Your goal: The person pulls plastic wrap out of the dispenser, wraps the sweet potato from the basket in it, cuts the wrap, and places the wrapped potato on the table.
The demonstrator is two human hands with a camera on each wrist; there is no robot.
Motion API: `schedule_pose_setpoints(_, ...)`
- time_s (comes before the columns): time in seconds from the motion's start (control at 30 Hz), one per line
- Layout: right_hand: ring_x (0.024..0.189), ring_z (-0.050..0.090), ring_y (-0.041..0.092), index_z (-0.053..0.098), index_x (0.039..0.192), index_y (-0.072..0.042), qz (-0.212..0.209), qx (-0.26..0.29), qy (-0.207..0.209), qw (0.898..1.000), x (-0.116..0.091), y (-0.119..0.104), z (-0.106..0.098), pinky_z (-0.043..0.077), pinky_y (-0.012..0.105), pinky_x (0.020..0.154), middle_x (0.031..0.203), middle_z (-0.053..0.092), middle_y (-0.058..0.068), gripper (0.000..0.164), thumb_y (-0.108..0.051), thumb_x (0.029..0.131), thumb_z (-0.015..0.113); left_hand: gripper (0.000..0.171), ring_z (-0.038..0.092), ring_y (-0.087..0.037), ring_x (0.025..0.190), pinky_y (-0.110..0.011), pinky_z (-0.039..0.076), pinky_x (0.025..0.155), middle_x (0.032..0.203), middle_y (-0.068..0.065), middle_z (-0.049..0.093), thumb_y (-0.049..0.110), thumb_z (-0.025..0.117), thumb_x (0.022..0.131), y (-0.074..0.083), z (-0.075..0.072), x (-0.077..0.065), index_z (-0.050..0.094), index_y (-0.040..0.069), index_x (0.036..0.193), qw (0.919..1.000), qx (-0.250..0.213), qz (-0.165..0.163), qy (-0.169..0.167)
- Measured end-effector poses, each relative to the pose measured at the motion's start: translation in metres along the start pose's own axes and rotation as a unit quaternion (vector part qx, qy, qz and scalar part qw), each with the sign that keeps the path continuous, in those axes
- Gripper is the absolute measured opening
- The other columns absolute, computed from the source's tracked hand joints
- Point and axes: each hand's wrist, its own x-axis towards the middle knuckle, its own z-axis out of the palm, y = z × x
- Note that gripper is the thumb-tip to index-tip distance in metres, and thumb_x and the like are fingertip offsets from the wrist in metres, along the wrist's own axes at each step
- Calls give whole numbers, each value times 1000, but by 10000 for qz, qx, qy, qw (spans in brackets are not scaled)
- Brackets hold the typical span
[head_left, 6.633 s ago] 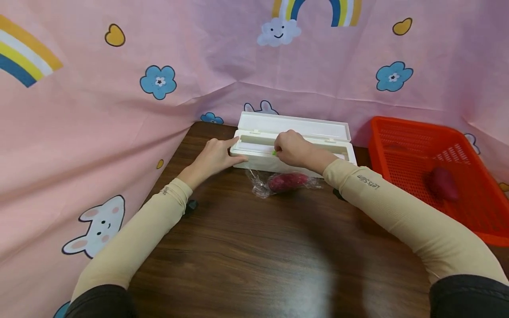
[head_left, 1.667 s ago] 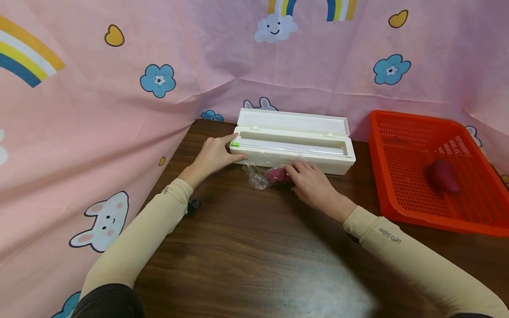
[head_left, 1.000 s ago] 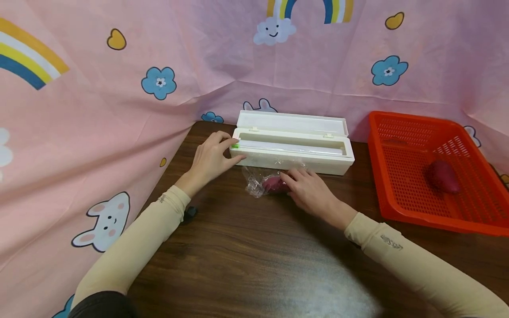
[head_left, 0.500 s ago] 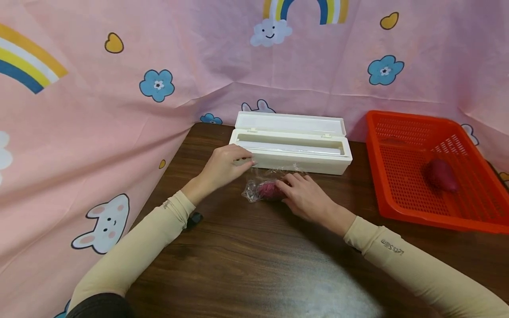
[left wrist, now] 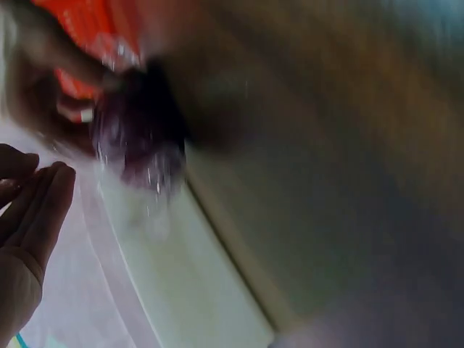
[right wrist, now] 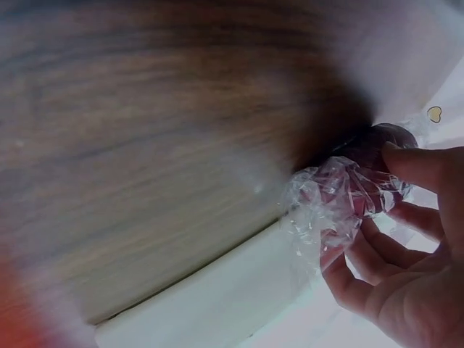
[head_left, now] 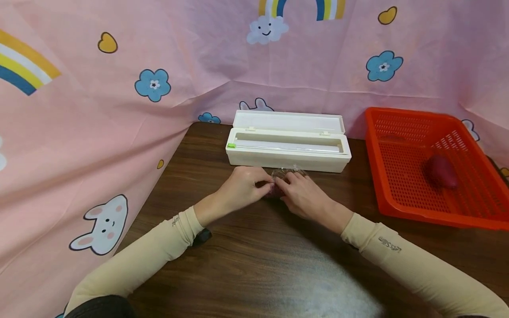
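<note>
Film lies crumpled around the root, so wrapping looks to be the step in hand. The root is in the right hand, over the bench and just in front of the box; whether it rests on the wood is hidden. The next move probably calls for drawing the loose film snug and tucking it under. The right fingers curl about root and film, thumb opposite. The left hand has thumb and fingers nearly together beside the film; whether they pinch it I cannot tell. Another root lies in the basket, well apart.
</note>
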Motion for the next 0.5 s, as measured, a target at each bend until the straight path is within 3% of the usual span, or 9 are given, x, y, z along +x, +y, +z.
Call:
schedule_pose_setpoints(0.1,94,66,33,61,123,-7,3,34,-56,10000,2,0,-1,58,47,73,104,66,15,42,-17,87,79,6,72,-13,82,-30,59,75,87,-3,76,2,75,86,8,6,-5,79,5,88,9999,-47,-18,-159)
schedule_pose_setpoints(0.2,94,66,31,62,122,-6,-26,101,-74,9999,4,1,-1,58,46,73,103,66,15,40,-16,87,79,6,71,-13,84,-28,60,76,89,-4,74,0,74,86,14,12,-11,79,4,87,9992,72,182,-359)
schedule_pose_setpoints(0.37,89,66,30,64,122,-1,-124,151,-38,9998,5,4,0,58,45,72,99,66,15,41,-14,86,79,5,69,-13,82,-27,58,74,90,-4,70,2,74,87,18,21,-17,78,4,85,9915,784,797,-663)
schedule_pose_setpoints(0.5,88,66,31,65,121,2,-194,196,-59,9996,6,6,-1,57,46,75,97,66,15,40,-12,86,79,11,64,-12,75,-24,55,68,87,-3,66,3,72,90,19,27,-19,75,6,79,9820,1288,1045,-904)
